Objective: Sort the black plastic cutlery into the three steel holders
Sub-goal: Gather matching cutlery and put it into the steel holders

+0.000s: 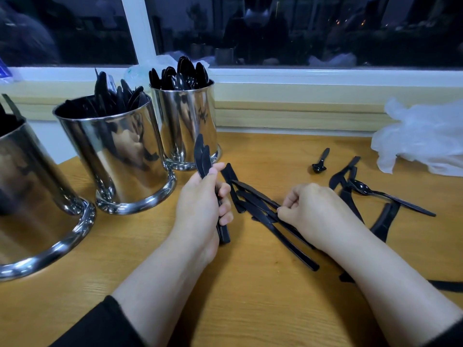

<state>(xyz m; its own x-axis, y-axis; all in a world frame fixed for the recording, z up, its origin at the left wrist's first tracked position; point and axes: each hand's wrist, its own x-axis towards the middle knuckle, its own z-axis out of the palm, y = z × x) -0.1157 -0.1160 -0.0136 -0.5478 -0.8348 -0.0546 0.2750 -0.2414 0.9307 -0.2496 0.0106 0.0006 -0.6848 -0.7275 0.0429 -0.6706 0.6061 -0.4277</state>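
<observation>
A wooden table (250,296) seen from above, a dark window across the top of the frame. Three steel holders stand at the left: a near holder (37,196) cut by the left edge, a middle holder (117,156) bristling with black pieces, and a far holder (188,121) full of spoons.

At centre, the left hand (200,209) is closed around a small bundle of knives (203,161), blades pointing up towards the far holder, handles sticking out below the palm. The right hand (318,211), just right of centre, is curled with its fingertips pinching at a loose pile of knives (265,211) lying flat between the two hands; whether one is actually gripped is hard to tell. The pile's long axis runs diagonally from upper left to lower right, so the right hand is already on it and the left is just beside it.

More cutlery lies right of the right hand: a long spoon (390,196), further knives (343,176), and a small spoon (320,161) apart, higher up. Clear plastic (426,141) sits crumpled at the right edge
</observation>
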